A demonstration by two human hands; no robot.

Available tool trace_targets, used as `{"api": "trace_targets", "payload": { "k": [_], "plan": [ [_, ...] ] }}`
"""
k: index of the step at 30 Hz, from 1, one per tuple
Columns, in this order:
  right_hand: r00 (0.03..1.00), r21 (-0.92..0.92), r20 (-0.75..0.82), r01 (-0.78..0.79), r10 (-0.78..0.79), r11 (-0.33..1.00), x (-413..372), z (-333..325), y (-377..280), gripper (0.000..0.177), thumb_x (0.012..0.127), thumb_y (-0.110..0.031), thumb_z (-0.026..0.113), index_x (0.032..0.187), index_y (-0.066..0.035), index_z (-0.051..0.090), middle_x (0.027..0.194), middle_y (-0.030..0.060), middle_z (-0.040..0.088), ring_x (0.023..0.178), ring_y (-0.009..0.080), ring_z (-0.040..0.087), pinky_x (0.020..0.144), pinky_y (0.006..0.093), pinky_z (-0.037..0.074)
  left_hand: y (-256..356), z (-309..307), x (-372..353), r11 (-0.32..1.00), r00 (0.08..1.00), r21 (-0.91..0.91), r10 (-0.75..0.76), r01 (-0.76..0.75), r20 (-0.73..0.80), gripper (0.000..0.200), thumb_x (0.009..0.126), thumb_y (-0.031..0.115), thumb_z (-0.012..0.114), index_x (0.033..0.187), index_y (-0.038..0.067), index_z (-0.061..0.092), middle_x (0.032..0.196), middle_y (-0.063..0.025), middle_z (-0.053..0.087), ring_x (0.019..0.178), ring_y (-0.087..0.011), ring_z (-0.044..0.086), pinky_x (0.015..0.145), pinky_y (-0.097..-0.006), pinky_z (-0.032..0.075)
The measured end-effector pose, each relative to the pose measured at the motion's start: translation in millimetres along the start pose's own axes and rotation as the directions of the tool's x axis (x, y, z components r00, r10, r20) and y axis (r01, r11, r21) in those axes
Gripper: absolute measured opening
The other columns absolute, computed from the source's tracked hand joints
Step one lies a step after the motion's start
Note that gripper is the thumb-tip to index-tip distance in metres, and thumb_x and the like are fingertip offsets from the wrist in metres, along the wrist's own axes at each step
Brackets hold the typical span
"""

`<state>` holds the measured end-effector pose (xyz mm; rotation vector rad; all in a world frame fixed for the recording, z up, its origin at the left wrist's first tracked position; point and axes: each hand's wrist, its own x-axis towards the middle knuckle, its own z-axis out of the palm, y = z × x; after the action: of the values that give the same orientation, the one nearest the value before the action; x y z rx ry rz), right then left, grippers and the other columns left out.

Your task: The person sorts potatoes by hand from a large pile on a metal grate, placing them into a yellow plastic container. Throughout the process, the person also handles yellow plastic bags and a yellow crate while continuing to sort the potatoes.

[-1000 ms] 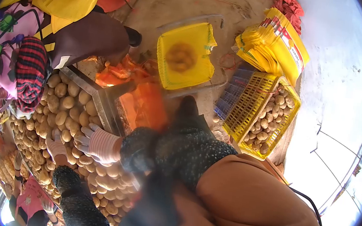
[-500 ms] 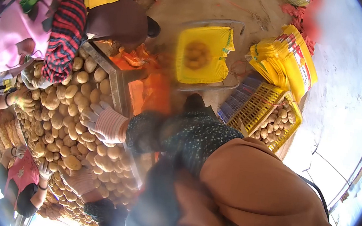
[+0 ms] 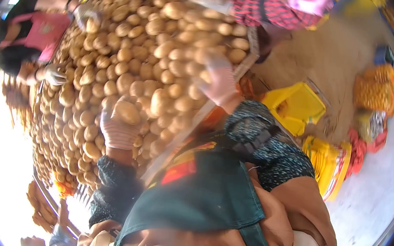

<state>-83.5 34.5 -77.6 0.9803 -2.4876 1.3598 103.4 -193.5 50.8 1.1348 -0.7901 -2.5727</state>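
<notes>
My left hand (image 3: 115,132), in a striped glove, is wrapped round a potato (image 3: 128,113) over the heap. My right hand (image 3: 222,83), also gloved, reaches over the near right part of the heap, close to the wooden edge (image 3: 191,131). Motion smears its fingers; a potato (image 3: 205,77) shows between thumb and fingers, and I cannot tell if it is gripped. The potato heap (image 3: 116,60) spreads under and beyond both hands.
At the left, a person in a pink apron (image 3: 47,33) works with gloved hands at the heap. Another person's checked sleeve (image 3: 273,11) reaches in at the top. On the floor to the right lie a yellow sack (image 3: 292,107), stacked yellow bags (image 3: 326,162) and a filled orange net bag (image 3: 378,88).
My view has swung towards the heap. My left hand, which was blurred low in the view, now has a potato; my right hand, earlier flat on the potatoes, has shifted and curled.
</notes>
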Motion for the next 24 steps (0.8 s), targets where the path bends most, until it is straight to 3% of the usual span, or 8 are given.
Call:
{"api": "trace_targets", "payload": {
  "k": [2, 3, 6, 11, 16, 20, 22, 24],
  "plan": [
    [0.999, -0.045, 0.026, 0.028, -0.027, 0.999, -5, -16, -20, 0.066, 0.079, -0.035, 0.077, 0.136, -0.01, 0.055, 0.137, 0.0215, 0.05, 0.13, 0.0444, 0.044, 0.108, 0.055, 0.037, 7, -9, -11, 0.998, 0.989, 0.013, -0.052, 0.054, -0.139, 0.037, 0.096, 0.041, 0.058, 0.093, 0.005, 0.064, 0.089, -0.012, 0.065, 0.087, -0.0275, 0.063, 0.073, -0.0443, 0.057],
    [0.997, -0.092, 0.067, 0.041, -0.035, 0.995, -10, -24, -33, 0.067, 0.079, -0.034, 0.078, 0.136, -0.008, 0.054, 0.137, 0.0216, 0.05, 0.129, 0.0451, 0.044, 0.107, 0.0554, 0.038, 8, -8, -23, 0.997, 0.997, -0.03, -0.076, 0.075, -0.033, 0.029, 0.094, 0.032, 0.062, 0.09, 0.004, 0.062, 0.088, -0.0124, 0.064, 0.082, -0.0281, 0.063, 0.074, -0.042, 0.057],
    [0.948, -0.166, 0.264, 0.228, -0.18, 0.959, -31, -23, -57, 0.058, 0.079, -0.026, 0.074, 0.13, -0.006, 0.058, 0.134, 0.0197, 0.053, 0.125, 0.0423, 0.048, 0.104, 0.0538, 0.041, 3, -51, -12, 0.975, 0.973, -0.174, -0.169, 0.14, -0.16, 0.024, 0.091, 0.025, 0.064, 0.093, 0.001, 0.065, 0.085, -0.0139, 0.068, 0.075, -0.031, 0.068, 0.073, -0.0479, 0.061],
    [0.759, -0.106, 0.581, 0.427, -0.292, 0.898, -8, 14, -111, 0.063, 0.081, -0.031, 0.074, 0.137, -0.011, 0.054, 0.139, 0.0114, 0.053, 0.123, 0.0336, 0.053, 0.102, 0.0471, 0.043, 1, -55, -25, 0.877, 0.963, -0.401, -0.258, 0.265, 0.073, 0.028, 0.087, 0.022, 0.062, 0.105, 0.0, 0.066, 0.102, -0.0172, 0.067, 0.094, -0.0357, 0.064, 0.082, -0.0511, 0.058],
    [0.626, -0.201, 0.752, 0.515, -0.206, 0.833, 25, 57, -126, 0.063, 0.069, -0.037, 0.085, 0.12, -0.011, 0.058, 0.114, 0.0095, 0.058, 0.103, 0.0296, 0.06, 0.091, 0.0477, 0.047, 13, -52, -38, 0.864, 0.956, -0.413, -0.232, 0.287, 0.178, 0.033, 0.082, 0.017, 0.062, 0.11, 0.001, 0.068, 0.109, -0.0174, 0.068, 0.098, -0.0377, 0.065, 0.086, -0.0538, 0.056],
    [0.864, 0.008, 0.488, 0.137, -0.123, 0.991, 29, 54, -130, 0.061, 0.061, -0.028, 0.092, 0.11, -0.006, 0.063, 0.105, 0.0147, 0.06, 0.1, 0.0367, 0.06, 0.087, 0.0454, 0.051, 6, -77, -26, 0.887, 0.955, -0.374, -0.199, 0.27, 0.218, 0.066, 0.072, 0.015, 0.062, 0.136, 0.003, 0.054, 0.132, -0.0252, 0.057, 0.112, -0.0447, 0.06, 0.094, -0.0573, 0.054],
    [0.813, 0.208, 0.574, -0.036, -0.092, 0.978, 35, 46, -160, 0.062, 0.069, -0.029, 0.091, 0.117, -0.003, 0.061, 0.115, 0.0164, 0.062, 0.112, 0.0356, 0.06, 0.097, 0.0441, 0.049, 8, -78, -31, 0.902, 0.915, -0.296, -0.206, 0.315, 0.346, 0.089, 0.068, 0.017, 0.062, 0.152, 0.005, 0.036, 0.146, -0.028, 0.045, 0.123, -0.0482, 0.054, 0.102, -0.059, 0.051],
    [0.716, 0.452, 0.664, -0.154, -0.217, 0.878, 32, 56, -170, 0.053, 0.08, -0.026, 0.085, 0.12, -0.002, 0.062, 0.123, 0.0182, 0.063, 0.119, 0.0328, 0.059, 0.103, 0.0418, 0.047, 5, -80, -30, 0.874, 0.887, -0.324, -0.215, 0.361, 0.408, 0.084, 0.075, 0.023, 0.064, 0.152, 0.006, 0.037, 0.144, -0.026, 0.049, 0.124, -0.0449, 0.055, 0.1, -0.0565, 0.052]
  ]
}}
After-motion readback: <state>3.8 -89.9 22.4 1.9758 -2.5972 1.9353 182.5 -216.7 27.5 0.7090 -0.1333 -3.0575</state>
